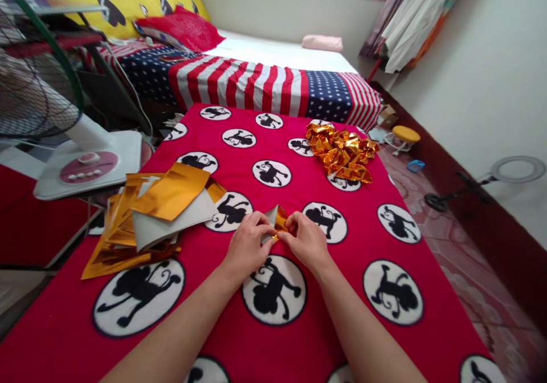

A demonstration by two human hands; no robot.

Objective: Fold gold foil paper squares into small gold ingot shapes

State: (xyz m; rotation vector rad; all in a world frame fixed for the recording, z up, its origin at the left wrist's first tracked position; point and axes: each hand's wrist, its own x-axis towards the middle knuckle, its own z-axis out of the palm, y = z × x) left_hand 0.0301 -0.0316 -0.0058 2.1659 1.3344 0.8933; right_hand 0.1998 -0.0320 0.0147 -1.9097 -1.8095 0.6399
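Note:
Between my two hands is a small partly folded sheet of gold foil paper (281, 218), its shiny side and pale grey side both showing. My left hand (250, 243) pinches its left part, and my right hand (308, 240) pinches the right part, thumbs close together. The fingers cover much of the sheet. Left of my hands lies a loose stack of gold foil paper sheets (171, 192), some turned grey side up. Beyond my right hand, a pile of folded gold foil pieces (342, 150) rests on the cloth.
A red cloth (273, 129) with monkey prints covers the table. At the left stands an electric fan (89, 161). Behind the table is a bed (260, 86) with a red pillow (183, 28). A yellow stool (405, 134) and a ring light (517, 169) stand at the right.

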